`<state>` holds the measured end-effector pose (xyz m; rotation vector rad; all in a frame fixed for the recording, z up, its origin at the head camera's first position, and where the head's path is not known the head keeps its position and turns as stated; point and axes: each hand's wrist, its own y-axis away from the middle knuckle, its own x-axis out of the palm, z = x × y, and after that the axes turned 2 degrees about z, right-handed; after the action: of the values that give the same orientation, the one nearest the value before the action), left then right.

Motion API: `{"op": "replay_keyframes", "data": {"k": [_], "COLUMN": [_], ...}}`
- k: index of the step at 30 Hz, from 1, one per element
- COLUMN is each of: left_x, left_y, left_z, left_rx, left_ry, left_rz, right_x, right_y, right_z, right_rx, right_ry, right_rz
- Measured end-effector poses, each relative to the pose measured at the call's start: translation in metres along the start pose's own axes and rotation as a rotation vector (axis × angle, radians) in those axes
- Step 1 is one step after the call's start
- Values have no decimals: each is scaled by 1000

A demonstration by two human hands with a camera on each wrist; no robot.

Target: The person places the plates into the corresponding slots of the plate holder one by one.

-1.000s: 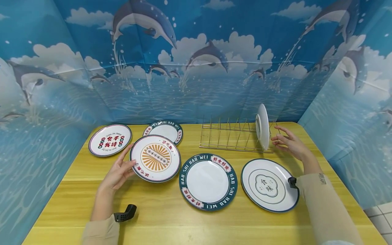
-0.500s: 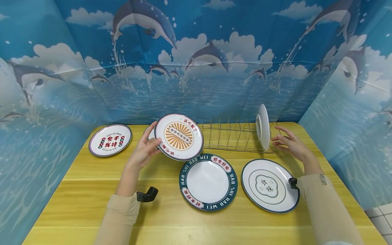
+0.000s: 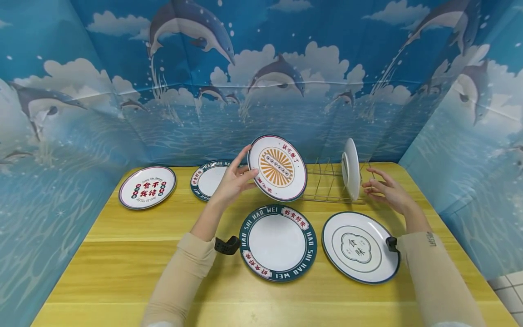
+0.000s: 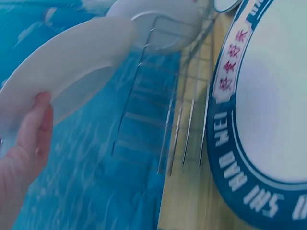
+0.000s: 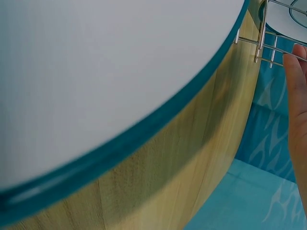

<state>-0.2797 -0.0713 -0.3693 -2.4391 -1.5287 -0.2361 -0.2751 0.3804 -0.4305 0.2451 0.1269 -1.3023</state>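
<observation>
My left hand (image 3: 234, 182) pinches the rim of a white plate (image 3: 274, 169) with an orange sunburst print. This plate is tilted in the air in front of the left part of a wire dish rack (image 3: 323, 184). The left wrist view shows its pale underside (image 4: 67, 72), the thumb lying against it. At the rack's right end, my right hand (image 3: 387, 191) holds the wires with its fingertips. Beside those fingers a white plate (image 3: 351, 168) stands upright in the rack. The right wrist view catches only part of the fingers (image 5: 296, 81) at the wires.
On the wooden table lie a green-rimmed plate (image 3: 277, 247), a white plate with a flower-shaped emblem (image 3: 359, 247), a smaller green-rimmed plate (image 3: 209, 180) and a plate with red lettering (image 3: 148, 187). A dolphin-print cloth (image 3: 171, 118) hangs behind and at both sides.
My left hand has carried the sunburst plate rightward and upward, from over the small green-rimmed plate to the rack's left part. The right hand has stayed at the rack.
</observation>
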Motion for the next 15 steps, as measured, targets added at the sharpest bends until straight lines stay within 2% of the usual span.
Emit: {"op": "replay_keyframes", "data": {"k": [6,15], "left_x": [24,61], "left_y": [-24,-53], "left_z": [4,10], "left_rx": [13,-11], "left_ry": [19,21], "left_rz": [59,99], "right_x": [0,-1], "right_y": [-1,-2], "right_z": [0,-3], "right_rx": [2,-1], "right_ry": [-18,-22], "right_rz": [-1,-1]}}
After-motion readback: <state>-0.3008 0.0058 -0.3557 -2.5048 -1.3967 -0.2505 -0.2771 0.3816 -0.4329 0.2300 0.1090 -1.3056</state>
